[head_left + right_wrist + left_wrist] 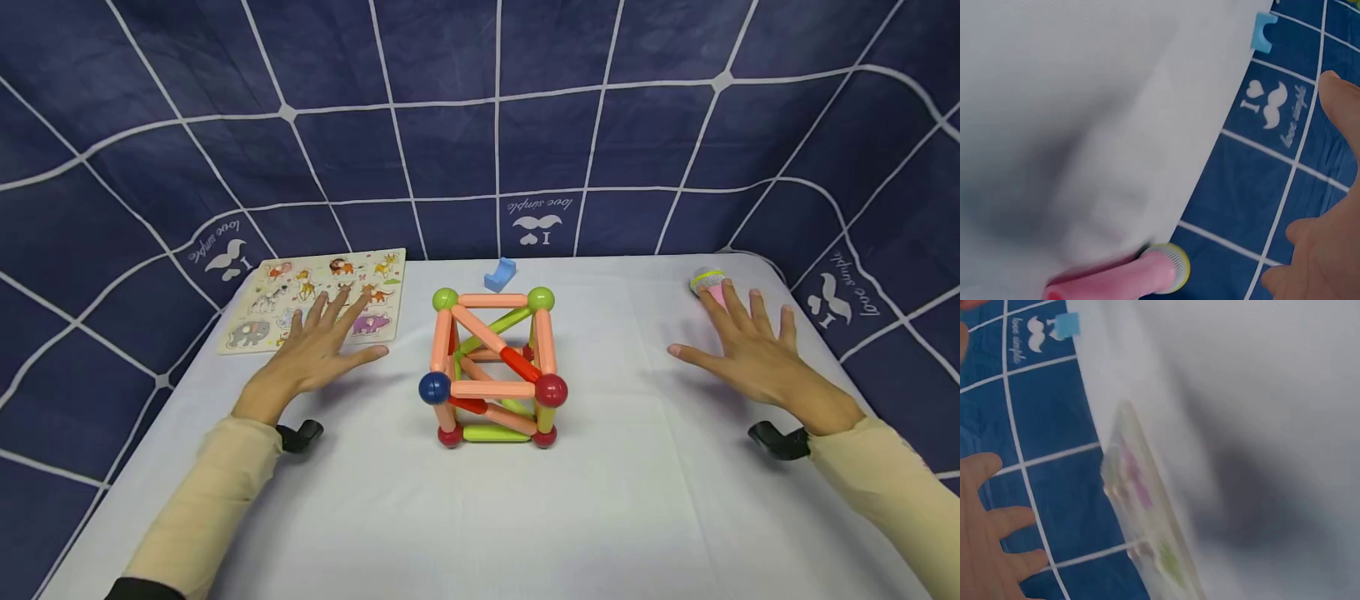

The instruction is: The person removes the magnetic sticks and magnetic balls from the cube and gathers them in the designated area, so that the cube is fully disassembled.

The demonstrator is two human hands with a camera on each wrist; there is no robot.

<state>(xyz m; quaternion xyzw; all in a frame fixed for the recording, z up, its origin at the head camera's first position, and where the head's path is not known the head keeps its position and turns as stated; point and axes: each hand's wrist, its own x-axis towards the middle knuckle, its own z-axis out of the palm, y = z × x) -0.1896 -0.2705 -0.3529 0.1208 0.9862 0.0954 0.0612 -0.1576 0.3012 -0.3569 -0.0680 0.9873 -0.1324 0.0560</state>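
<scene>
My left hand point(315, 354) hovers with spread fingers over the near right part of a wooden animal puzzle board point(322, 271), holding nothing. On the other side, my right hand point(757, 362) is likewise spread in the air, partly covering a pink toy microphone point(705, 277). In the right wrist view the microphone point(1122, 278) lies below that hand, apart from it. Midway between the hands stands a box-shaped frame of rods and balls point(492, 389). Its rods are salmon, red and green; its balls are green, blue and dark red.
A small blue arched block point(500, 275) lies behind the rod frame, near the table's back edge. White cloth covers the table point(480, 517). A dark blue checked curtain point(442, 150) rises behind it and along both sides.
</scene>
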